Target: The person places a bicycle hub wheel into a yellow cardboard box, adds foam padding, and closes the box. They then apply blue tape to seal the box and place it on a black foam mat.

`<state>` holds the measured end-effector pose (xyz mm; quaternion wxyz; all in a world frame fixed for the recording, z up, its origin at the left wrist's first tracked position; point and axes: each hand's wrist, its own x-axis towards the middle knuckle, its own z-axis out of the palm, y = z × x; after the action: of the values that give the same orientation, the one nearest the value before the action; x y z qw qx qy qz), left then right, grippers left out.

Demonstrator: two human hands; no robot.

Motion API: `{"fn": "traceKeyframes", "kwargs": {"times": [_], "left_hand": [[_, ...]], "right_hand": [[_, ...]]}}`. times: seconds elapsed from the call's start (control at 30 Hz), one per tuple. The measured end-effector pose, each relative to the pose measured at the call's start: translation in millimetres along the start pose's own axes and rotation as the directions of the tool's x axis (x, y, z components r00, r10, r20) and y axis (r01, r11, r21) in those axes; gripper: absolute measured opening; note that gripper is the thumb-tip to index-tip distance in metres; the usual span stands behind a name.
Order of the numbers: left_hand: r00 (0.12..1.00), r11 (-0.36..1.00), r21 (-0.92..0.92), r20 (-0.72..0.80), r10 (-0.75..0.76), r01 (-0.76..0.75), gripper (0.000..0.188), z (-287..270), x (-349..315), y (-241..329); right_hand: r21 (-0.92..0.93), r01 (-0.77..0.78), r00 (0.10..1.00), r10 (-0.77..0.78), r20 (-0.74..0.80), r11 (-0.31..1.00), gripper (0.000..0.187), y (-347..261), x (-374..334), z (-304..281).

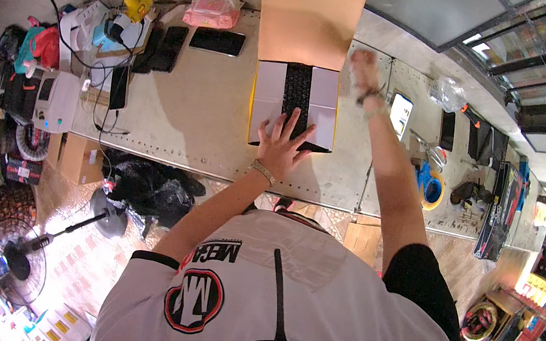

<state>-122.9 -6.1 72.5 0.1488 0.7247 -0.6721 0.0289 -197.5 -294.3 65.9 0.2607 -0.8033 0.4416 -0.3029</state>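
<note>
An opened cardboard box (pixel 307 28) stands on the workbench, its brown lid raised at the far side. Two pale grey inner flaps (pixel 270 87) are folded in from the sides, with a strip of black bumpy material (pixel 297 86) showing between them; I cannot tell exactly what it is. My left hand (pixel 281 149) lies with fingers spread on the near part of the box, over the flaps and the black strip. To the right of the lid, my right hand (pixel 365 74) is raised apart from the box, its fingers smeared by motion.
Phones (pixel 217 40) and a pink packet (pixel 213 11) lie left of the box. On the right are a lit phone (pixel 400 112), tape rolls (pixel 431 189) and a long black box (pixel 500 208). A standing fan (pixel 19 261) and black plastic (pixel 147 186) occupy the floor at left.
</note>
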Motion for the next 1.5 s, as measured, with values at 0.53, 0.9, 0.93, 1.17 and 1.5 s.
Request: {"fn": "traceKeyframes", "kwargs": {"times": [0.53,0.9,0.93,1.17,1.5], "left_hand": [[0.957,0.883,-0.395,-0.232,0.173,-0.255,0.045,-22,-80,-53],[0.949,0.933,-0.201,-0.172,0.265,-0.297,0.032,-4,-23,-73],[0.958,0.938,-0.207,-0.122,0.258,-0.279,0.031,-5,-24,-72],[0.915,0.903,-0.146,-0.057,0.399,-0.403,0.042,-5,-8,-50],[0.920,0.911,-0.134,-0.012,0.392,-0.390,0.046,7,0,-45]], "right_hand": [[0.025,0.534,0.762,-0.494,0.418,0.845,0.048,-38,-188,-64],[-0.001,0.534,0.824,-0.520,0.223,0.846,0.038,-30,-204,-51],[0.009,0.514,0.837,-0.504,0.216,0.858,0.038,-30,-205,-49],[0.021,0.460,0.864,-0.453,0.218,0.887,0.035,-25,-213,-49],[0.019,0.680,0.664,-0.626,0.410,0.733,0.026,-8,-176,-71]]}}
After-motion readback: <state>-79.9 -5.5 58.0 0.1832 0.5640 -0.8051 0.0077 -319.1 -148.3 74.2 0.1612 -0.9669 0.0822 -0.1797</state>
